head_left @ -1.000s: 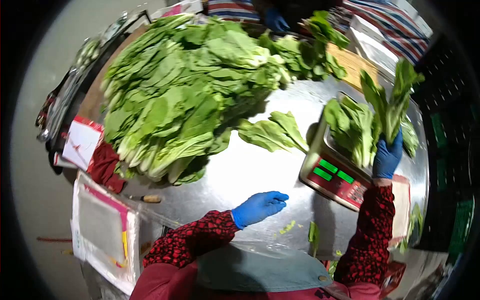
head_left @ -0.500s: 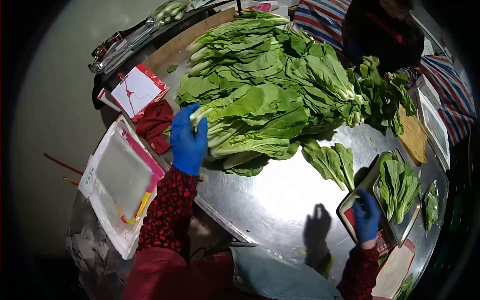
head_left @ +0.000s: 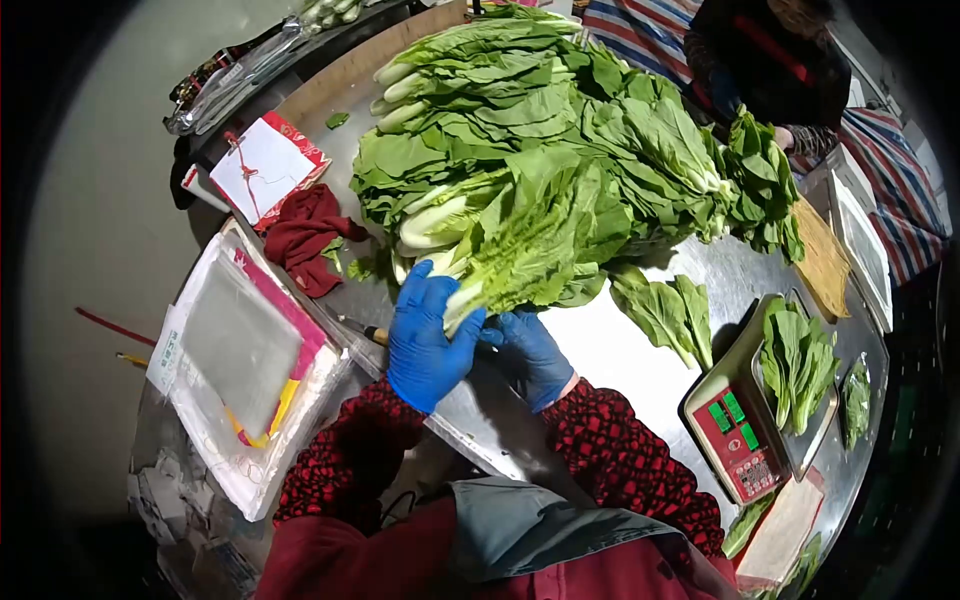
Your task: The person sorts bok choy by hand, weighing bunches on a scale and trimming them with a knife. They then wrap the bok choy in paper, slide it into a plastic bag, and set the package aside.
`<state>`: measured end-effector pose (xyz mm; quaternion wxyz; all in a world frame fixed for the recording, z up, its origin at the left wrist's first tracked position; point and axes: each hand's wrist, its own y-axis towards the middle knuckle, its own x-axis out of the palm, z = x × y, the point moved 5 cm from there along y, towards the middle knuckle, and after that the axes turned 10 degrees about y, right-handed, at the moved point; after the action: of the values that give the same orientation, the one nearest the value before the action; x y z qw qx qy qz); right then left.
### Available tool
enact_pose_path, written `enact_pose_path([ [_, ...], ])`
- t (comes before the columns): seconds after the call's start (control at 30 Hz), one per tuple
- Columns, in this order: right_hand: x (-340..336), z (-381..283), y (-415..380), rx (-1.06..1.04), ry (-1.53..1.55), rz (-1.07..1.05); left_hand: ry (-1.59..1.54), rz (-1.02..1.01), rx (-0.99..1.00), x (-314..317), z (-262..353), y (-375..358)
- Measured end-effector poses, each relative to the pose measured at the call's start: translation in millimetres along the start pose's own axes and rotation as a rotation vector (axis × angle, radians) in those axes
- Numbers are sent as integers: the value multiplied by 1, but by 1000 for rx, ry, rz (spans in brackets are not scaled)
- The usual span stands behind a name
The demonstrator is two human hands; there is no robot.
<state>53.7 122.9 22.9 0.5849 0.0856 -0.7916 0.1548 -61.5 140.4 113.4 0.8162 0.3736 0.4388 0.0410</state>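
A large heap of leafy green vegetables [head_left: 540,120] lies on the metal table [head_left: 610,400]. My left hand [head_left: 432,345], in a blue glove, is closed round the white stem end of one leafy head [head_left: 540,230] at the near edge of the heap. My right hand [head_left: 533,358], also gloved in blue, is beside it, just below the leaves. Its fingertips pass behind the left hand and the stems, so their grip is hidden. A knife handle [head_left: 375,334] shows left of my left hand.
On the right, a digital scale [head_left: 737,430] bears a tray with greens [head_left: 800,365]. Loose leaves [head_left: 665,315] lie left of it. A foam box lid [head_left: 245,350], dark red cloth [head_left: 308,238] and notepad [head_left: 262,172] are left. Another person [head_left: 765,70] stands across the table.
My right hand has moved left from the scale to beside my left hand. My left hand has come nearer and lower with a head's stem end. The scale's lit display is now uncovered.
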Motion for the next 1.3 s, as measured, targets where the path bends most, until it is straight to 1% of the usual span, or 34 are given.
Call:
enact_pose_path([
  [0.03,15,-3,-10,-11,48,-20,-248,-254,-148,16,3,-19],
  [0.1,-11,-7,-36,27,106,64,-144,-269,58,24,44,-38],
  [0.13,-36,-11,-47,66,121,79,-140,-284,65,33,57,-47],
  [0.17,-42,-19,-61,45,158,77,-231,-286,63,41,66,-52],
  [0.2,-49,-28,-78,-44,116,159,-324,-294,62,49,74,-58],
  [0.23,-48,-38,-96,-131,72,244,-424,-463,-88,68,75,-70],
  [0.27,-60,-43,-112,-140,-45,325,-699,-632,-350,100,69,-90],
  [0.3,-89,-48,-126,-213,-144,441,-961,-803,-623,128,68,-109],
  [0.33,-120,-56,-141,-280,-248,555,-1114,-929,-992,135,71,-113],
  [0.37,-141,-62,-161,-219,-127,618,-1299,-969,-1202,146,70,-124],
  [0.4,-151,-68,-182,-248,-49,692,-1461,-951,-1265,157,71,-135],
  [0.43,-152,-76,-198,-258,-37,643,-1621,-925,-1331,162,73,-142],
  [0.47,-158,-83,-210,-263,-76,621,-1725,-932,-1363,160,77,-143],
  [0.5,-165,-88,-227,-324,-162,721,-1719,-951,-1365,160,80,-146],
  [0.53,-163,-93,-242,-390,-265,846,-1832,-902,-1356,161,83,-146],
  [0.57,-162,-99,-252,-513,-626,922,-1944,-845,-1345,161,83,-146],
  [0.6,-160,-101,-261,-627,-996,977,-1964,-883,-1336,167,77,-154],
  [0.63,-157,-101,-272,-749,-1679,1013,-1959,-887,-1337,165,75,-154],
  [0.7,-99,-101,-266,-743,-2103,1059,-1927,-956,-1307,160,74,-153],
  [0.73,-79,-96,-259,-780,-2103,984,-1924,-957,-1309,157,76,-150],
  [0.8,-75,-80,-240,-644,-1678,789,-1846,-1006,-1265,154,82,-145],
  [0.83,-70,-71,-228,-588,-1802,773,-1847,-1012,-1266,154,83,-147],
  [0.87,-58,-65,-218,-572,-1959,689,-1857,-1013,-1246,153,83,-147],
  [0.93,-67,-48,-204,-514,-1771,665,-1859,-1008,-1256,150,82,-147],
  [0.97,-81,-45,-195,-310,-1618,703,-1856,-1006,-1259,147,82,-146],
  [1.0,-96,-42,-186,-112,-1458,732,-1847,-1050,-1192,144,83,-144],
  [1.03,-109,-39,-181,-44,-1410,677,-1837,-1090,-1123,142,85,-143],
  [1.07,-121,-33,-176,-43,-1410,674,-1662,-1083,-1113,144,81,-149],
  [1.1,-129,-24,-170,-124,-1287,597,-1660,-1084,-1116,144,79,-153],
  [1.13,-130,-17,-165,-203,-1161,523,-1565,-1061,-1000,144,76,-154],
  [1.17,-109,-22,-164,-269,-1122,540,-1470,-1039,-885,142,76,-151],
  [1.2,-100,-25,-167,-272,-1120,550,-1340,-1012,-978,140,70,-153],
  [1.27,-92,-33,-176,-373,-643,611,-1377,-876,-1106,129,68,-144],
  [1.3,-84,-42,-186,-413,-616,626,-1409,-781,-1193,125,64,-141],
])
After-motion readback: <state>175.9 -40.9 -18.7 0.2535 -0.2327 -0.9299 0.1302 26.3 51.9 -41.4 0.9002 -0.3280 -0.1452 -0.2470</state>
